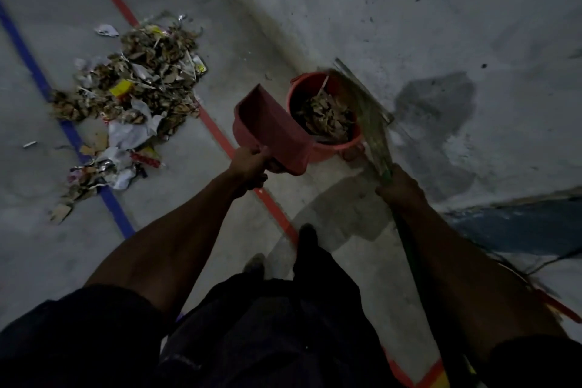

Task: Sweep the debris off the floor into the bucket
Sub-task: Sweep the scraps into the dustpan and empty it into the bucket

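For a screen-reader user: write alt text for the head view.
A person's left hand holds a red dustpan beside a red bucket of leaves, while the right hand grips a broom over the bucket. A debris pile lies on the concrete floor to the left.

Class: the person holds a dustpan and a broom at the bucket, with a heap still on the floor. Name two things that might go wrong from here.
1. The red dustpan, gripped by the left hand, sits beside the bucket rim, so leftover bits may drop onto the floor.
2. The broom, held by the right hand, leans across the bucket and might tip it.
The debris pile remains unswept.
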{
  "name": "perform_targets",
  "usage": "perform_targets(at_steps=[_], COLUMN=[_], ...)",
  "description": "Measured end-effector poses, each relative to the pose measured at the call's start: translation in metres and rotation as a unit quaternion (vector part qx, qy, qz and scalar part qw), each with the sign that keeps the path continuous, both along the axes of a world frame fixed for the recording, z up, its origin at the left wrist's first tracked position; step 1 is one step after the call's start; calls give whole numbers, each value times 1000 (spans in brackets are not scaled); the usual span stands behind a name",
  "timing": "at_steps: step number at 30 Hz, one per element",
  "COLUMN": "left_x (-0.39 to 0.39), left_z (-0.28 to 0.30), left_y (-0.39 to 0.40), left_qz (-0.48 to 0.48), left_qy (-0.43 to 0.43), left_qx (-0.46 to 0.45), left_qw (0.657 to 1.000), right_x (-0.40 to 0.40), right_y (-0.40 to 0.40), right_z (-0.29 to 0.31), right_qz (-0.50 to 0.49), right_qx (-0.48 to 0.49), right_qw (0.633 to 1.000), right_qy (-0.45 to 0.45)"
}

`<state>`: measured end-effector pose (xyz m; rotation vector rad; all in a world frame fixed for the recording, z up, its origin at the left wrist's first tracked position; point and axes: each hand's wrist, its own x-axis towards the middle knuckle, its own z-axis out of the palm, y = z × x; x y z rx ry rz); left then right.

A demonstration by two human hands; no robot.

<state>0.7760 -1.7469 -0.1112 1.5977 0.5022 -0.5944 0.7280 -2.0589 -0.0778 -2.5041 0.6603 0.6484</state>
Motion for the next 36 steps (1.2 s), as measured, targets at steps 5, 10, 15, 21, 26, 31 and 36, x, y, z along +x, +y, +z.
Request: perform_targets(at_steps=[5,10,15,21,26,31,36], left_x=[4,11,-1,-52,-102,-154,-202], left_z=[3,1,3,11,11,4,-6], left_y=[-30,-57,-58,-23,25,82,161], left_qz=[-6,31,112,227,324,421,471], left_qy=[12,33,41,90,76,48,30], left_qx=[-7,-25,1,42,79,31,-11], left_qw=[1000,999,993,969,940,905,881], right_x=[6,29,55,79,84,71,47], right_y=[-6,-21,-23,10,64,138,238], right_z=[-8,-25,-30,-30,-25,-26,-38], right_qz=[-121,-187,-107,0,69,145,213], right_qx=[225,328,352,306,305,279,229], right_qw=[967,922,921,938,935,936,937], right_qy=[-26,87,126,164,168,156,156])
